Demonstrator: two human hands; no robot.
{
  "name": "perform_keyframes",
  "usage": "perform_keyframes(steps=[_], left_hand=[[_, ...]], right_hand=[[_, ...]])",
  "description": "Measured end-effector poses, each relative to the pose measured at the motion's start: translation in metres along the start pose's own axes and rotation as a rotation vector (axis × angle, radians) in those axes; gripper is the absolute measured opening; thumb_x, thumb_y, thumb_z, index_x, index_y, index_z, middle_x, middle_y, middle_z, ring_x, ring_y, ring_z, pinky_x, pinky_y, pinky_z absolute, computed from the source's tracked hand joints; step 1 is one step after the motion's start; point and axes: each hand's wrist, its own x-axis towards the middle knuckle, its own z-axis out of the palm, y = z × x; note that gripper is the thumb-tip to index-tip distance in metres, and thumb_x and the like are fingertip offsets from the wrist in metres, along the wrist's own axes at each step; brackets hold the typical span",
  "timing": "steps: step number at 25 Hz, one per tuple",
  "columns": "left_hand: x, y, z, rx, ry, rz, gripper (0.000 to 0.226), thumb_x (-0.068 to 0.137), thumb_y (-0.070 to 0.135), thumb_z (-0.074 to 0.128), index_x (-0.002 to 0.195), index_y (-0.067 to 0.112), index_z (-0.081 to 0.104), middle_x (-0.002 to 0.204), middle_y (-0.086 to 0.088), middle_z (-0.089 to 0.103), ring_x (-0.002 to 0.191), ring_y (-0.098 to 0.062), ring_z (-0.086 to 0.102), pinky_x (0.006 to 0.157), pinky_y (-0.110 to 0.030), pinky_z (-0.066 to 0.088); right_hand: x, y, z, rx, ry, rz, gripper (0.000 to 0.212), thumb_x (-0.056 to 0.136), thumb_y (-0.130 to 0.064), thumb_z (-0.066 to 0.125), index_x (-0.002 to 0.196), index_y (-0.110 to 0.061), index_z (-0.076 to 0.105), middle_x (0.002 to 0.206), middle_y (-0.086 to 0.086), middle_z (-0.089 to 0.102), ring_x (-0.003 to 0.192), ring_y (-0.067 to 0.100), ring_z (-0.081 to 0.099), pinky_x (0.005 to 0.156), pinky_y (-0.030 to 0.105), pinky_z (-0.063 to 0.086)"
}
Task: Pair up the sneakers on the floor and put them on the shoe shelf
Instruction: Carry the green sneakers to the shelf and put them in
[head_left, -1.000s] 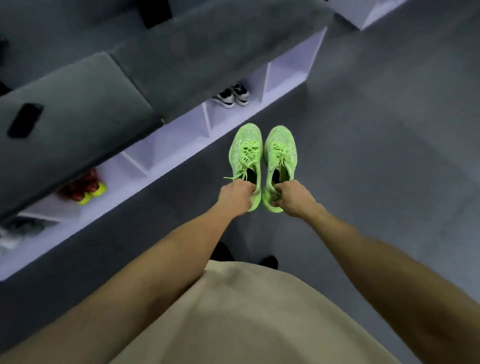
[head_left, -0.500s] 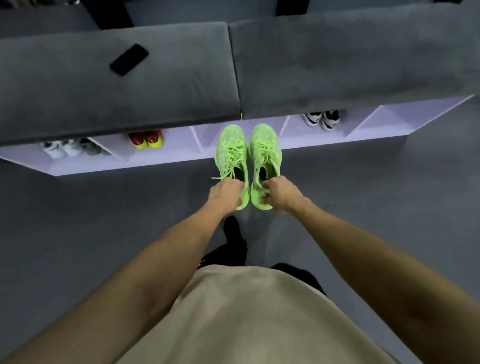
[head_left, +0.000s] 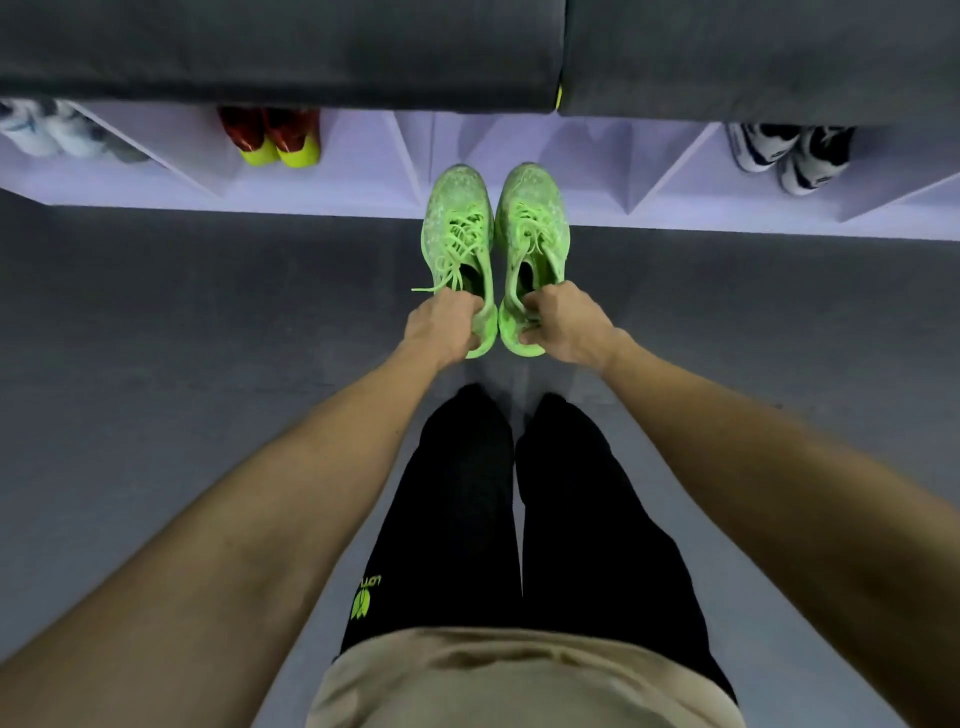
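Two lime-green sneakers are held side by side in the air, toes pointing far toward the shelf, heels near the person. The left green sneaker (head_left: 460, 244) hangs from the left hand (head_left: 444, 327), whose fingers curl round its heel and collar, so nearly all of the shoe sticks out beyond the knuckles; a loose lace end trails off to the left just above that hand. The right green sneaker (head_left: 531, 234) is gripped the same way by the right hand (head_left: 563, 325), fingers hooked into the heel opening and thumb under the heel. The two shoes run parallel, just beside each other with a narrow gap between them, and their toes overlap the front edge of the pale lilac shoe shelf (head_left: 363, 202), in front of the middle compartment. Dividers split the shelf into open compartments: at far left a pair of white sneakers (head_left: 47, 132), next to it a pair of red sneakers with yellow toes (head_left: 272, 137), and to the right a pair of black-and-white sneakers (head_left: 789, 150). Dark grey cushions (head_left: 291, 47) lie along the top of the shelf. The grey floor (head_left: 156, 322) spreads below, with the person's black trousers (head_left: 467, 519) near the camera.
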Motion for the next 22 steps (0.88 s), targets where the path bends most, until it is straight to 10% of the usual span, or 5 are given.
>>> perform_keyframes(steps=[10,22], left_hand=[[0.208,-0.054,0.076,0.011,0.093,0.032,0.012,0.08,0.012,0.069,0.084,0.016,0.059,0.094,-0.011,0.06,0.095,-0.037,0.061,0.068,-0.034,0.042],[0.458,-0.088,0.055,0.187,0.387,0.151,0.039,0.085,0.022,0.068,0.124,0.021,0.06,0.131,-0.005,0.056,0.122,-0.025,0.05,0.09,-0.03,0.043]], right_hand=[[0.212,0.072,0.06,-0.055,0.095,-0.022,0.033,0.081,-0.024,0.072,0.11,-0.012,0.064,0.104,0.016,0.063,0.096,0.038,0.061,0.077,0.038,0.05],[0.451,0.114,0.019,-0.148,0.327,-0.105,0.037,0.08,-0.03,0.071,0.113,-0.016,0.062,0.118,0.015,0.059,0.111,0.035,0.056,0.081,0.031,0.045]])
